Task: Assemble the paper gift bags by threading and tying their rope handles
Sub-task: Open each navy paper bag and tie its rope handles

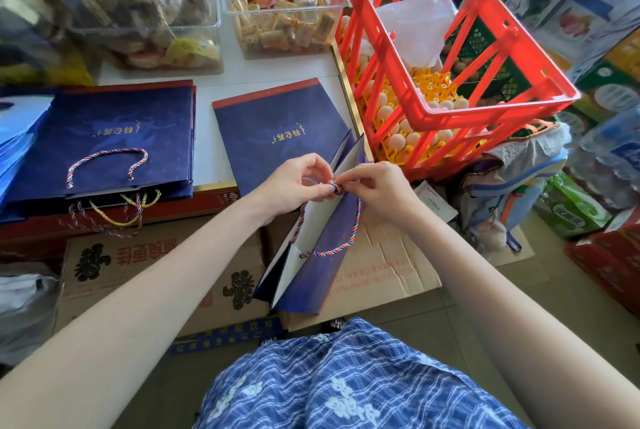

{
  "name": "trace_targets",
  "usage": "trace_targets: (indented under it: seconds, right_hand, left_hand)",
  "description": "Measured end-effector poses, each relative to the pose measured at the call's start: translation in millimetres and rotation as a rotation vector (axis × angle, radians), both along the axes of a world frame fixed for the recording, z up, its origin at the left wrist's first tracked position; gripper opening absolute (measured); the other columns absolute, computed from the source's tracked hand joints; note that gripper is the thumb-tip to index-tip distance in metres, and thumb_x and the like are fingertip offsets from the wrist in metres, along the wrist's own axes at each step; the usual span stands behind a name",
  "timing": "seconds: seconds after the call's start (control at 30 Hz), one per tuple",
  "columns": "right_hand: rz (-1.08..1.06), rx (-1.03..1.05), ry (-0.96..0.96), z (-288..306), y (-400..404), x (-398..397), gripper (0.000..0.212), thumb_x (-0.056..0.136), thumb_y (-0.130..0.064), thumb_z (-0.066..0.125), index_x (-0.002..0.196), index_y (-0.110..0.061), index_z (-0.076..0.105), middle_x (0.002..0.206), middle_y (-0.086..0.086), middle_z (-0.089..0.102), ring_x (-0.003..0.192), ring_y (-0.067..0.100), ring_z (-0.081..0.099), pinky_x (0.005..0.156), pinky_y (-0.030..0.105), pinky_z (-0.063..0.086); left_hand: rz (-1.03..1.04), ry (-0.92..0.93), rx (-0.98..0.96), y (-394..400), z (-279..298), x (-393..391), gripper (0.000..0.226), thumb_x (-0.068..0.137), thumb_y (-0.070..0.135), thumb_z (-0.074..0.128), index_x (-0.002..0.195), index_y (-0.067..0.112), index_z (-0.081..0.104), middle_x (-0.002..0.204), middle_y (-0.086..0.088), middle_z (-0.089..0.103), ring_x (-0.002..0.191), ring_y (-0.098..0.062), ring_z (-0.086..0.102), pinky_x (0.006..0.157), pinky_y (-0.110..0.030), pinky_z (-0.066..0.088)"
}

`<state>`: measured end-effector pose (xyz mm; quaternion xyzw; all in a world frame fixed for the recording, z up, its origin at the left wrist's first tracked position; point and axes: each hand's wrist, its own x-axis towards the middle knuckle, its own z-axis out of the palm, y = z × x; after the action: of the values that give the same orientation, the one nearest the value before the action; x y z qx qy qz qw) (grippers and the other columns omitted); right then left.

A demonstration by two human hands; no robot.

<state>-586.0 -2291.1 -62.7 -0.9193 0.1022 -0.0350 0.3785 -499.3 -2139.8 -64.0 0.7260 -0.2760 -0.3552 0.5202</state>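
At frame centre, your left hand [294, 182] and right hand [374, 186] both pinch the rope [341, 245] end at the bag [311, 272] edge. Loosen either pinch and the half-made knot may slip back through the hole.

A dark blue paper gift bag [313, 265] hangs folded and tilted, its white inside showing. A red, white and blue twisted rope handle [341, 244] loops across its face. More blue bags [107, 137] lie flat on the worktop [207, 137].
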Motion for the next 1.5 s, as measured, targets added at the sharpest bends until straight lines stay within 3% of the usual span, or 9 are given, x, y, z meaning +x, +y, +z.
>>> trace_targets:
  seconds: [0.17,0.33,0.47,0.67,0.87,1.1,1.27,1.4,1.5]
  right_hand:
    - [-0.096,0.151,-0.008,-4.3,1.7,4.4,0.015,0.080,0.005,0.065,0.091,-0.004,0.071,0.085,0.004,0.070,0.080,0.016,0.064,0.082,0.036,0.051]
    - [-0.150,0.245,0.022,-5.8,0.2,-1.4,0.032,0.082,-0.002,0.067,0.082,-0.025,0.045,0.071,-0.010,0.066,0.060,-0.002,0.059,0.077,0.025,0.048]
    - [-0.155,0.233,-0.009,-7.9,5.1,-2.9,0.028,0.082,-0.004,0.068,0.090,-0.014,0.043,0.070,-0.016,0.063,0.063,0.003,0.057,0.072,0.018,0.045]
    - [-0.091,0.177,-0.037,-9.9,4.1,-2.2,0.028,0.082,-0.003,0.067,0.090,-0.014,0.042,0.074,-0.014,0.064,0.078,0.016,0.063,0.080,0.027,0.047]
    - [-0.207,0.252,-0.084,-20.1,5.8,2.1,0.030,0.080,-0.004,0.070,0.085,-0.018,0.044,0.075,-0.006,0.066,0.070,0.005,0.061,0.076,0.017,0.044]
    - [-0.409,0.257,-0.208,-27.6,-1.0,-1.1,0.009,0.082,-0.005,0.066,0.083,-0.013,0.062,0.078,-0.009,0.062,0.069,0.004,0.055,0.069,0.021,0.046]
    - [-0.550,0.377,0.028,-38.7,-12.5,-8.0,0.004,0.089,-0.015,0.060,0.087,-0.018,0.061,0.087,-0.003,0.064,0.086,0.016,0.061,0.086,0.037,0.051]
    - [-0.471,0.400,0.077,-40.3,-3.8,-6.1,0.014,0.088,-0.013,0.061,0.102,-0.011,0.061,0.098,-0.001,0.062,0.090,0.014,0.058,0.084,0.025,0.046]
    - [-0.442,0.359,0.231,-46.3,-0.2,-1.1,0.025,0.084,-0.013,0.066,0.108,-0.010,0.059,0.098,0.001,0.062,0.090,0.016,0.058,0.084,0.031,0.047]
  left_hand:
    - [-0.013,-0.123,0.032,-5.3,-3.1,0.0,0.023,0.082,0.003,0.067,0.081,0.023,0.056,0.084,0.001,0.066,0.080,-0.024,0.069,0.078,-0.031,0.054]
    - [0.021,-0.283,0.081,-5.8,-7.7,-5.3,0.012,0.080,0.014,0.073,0.087,0.021,0.065,0.080,0.006,0.067,0.072,-0.010,0.068,0.070,-0.019,0.054]
    - [0.069,-0.117,0.062,-2.6,-9.1,-4.4,0.015,0.077,0.011,0.075,0.089,0.019,0.070,0.080,0.008,0.070,0.076,0.002,0.067,0.076,-0.009,0.049]
    - [0.095,0.090,-0.008,3.7,-9.3,-2.6,0.018,0.077,0.008,0.073,0.086,0.023,0.070,0.086,0.004,0.072,0.083,-0.006,0.069,0.075,-0.012,0.049]
    - [0.044,-0.240,0.275,-0.9,-18.5,-8.6,0.032,0.074,0.024,0.078,0.102,0.019,0.062,0.092,0.008,0.064,0.077,-0.009,0.063,0.072,-0.011,0.043]
    - [0.030,-0.370,0.411,-2.9,-18.9,-10.9,0.011,0.080,0.023,0.071,0.078,0.013,0.070,0.072,0.001,0.064,0.073,-0.016,0.059,0.074,-0.027,0.046]
    - [0.032,-0.263,0.378,-2.2,-21.6,-12.1,0.013,0.080,0.021,0.071,0.071,0.014,0.065,0.057,0.010,0.057,0.040,0.002,0.053,0.053,-0.008,0.042]
    - [0.004,-0.272,0.365,-1.9,-24.4,-19.3,0.010,0.081,0.019,0.070,0.074,0.013,0.067,0.056,0.014,0.056,0.046,0.000,0.055,0.053,-0.004,0.040]
    - [-0.021,-0.308,0.368,1.8,-27.6,-22.4,0.009,0.081,0.021,0.070,0.076,0.014,0.070,0.059,0.017,0.056,0.057,0.002,0.055,0.056,-0.005,0.038]
